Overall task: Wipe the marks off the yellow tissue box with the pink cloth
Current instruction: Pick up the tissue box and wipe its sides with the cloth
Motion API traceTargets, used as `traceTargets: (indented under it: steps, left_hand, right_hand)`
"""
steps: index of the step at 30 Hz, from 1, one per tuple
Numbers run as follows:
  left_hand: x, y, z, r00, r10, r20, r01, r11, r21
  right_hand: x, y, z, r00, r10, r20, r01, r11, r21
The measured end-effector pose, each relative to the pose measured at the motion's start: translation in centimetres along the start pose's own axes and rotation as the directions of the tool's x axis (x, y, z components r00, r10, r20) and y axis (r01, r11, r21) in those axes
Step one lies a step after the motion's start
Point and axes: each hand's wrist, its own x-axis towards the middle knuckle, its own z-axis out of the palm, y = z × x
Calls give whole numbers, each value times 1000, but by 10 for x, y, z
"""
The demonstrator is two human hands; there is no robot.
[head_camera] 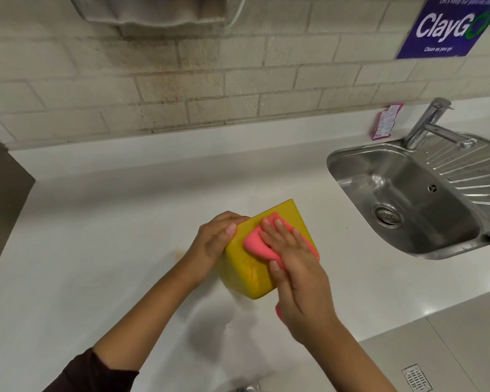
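The yellow tissue box is tilted above the white counter, with faint orange marks on its near face. My left hand grips the box's left side, thumb on the top face. My right hand presses the pink cloth flat against the box's upper face, fingers straight over the cloth and thumb tucked along its near edge. Part of the cloth is hidden under my palm, and a bit of pink shows below my wrist.
A steel sink with a tap lies to the right. A pink packet leans on the tiled wall. A faint stain marks the counter left of the box. A dark object stands at far left. The counter edge runs lower right.
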Motion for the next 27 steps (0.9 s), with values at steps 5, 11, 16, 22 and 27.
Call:
traceTargets:
  steps: [5,11,16,22,27]
  left_hand:
    - [-2,2,6,1000,-8,-19,8,1000,15]
    - [3,1,0,1000,-21,-9,21,999,-42]
    - [4,0,1,998,-57,-15,57,998,-32]
    - [3,3,3,996,-89,-17,89,996,-31]
    - [3,4,-1,995,-101,19,102,993,-67]
  right_hand:
    - [10,-4,7,949,227,-217,-208,972,106]
    - [6,-13,13,1000,-19,-2,18,999,-37]
    - [1,6,-2,990,30,-140,-26,999,25]
    - [14,-20,24,985,119,-126,-132,986,-105]
    - [5,-8,6,990,-101,98,110,989,-97]
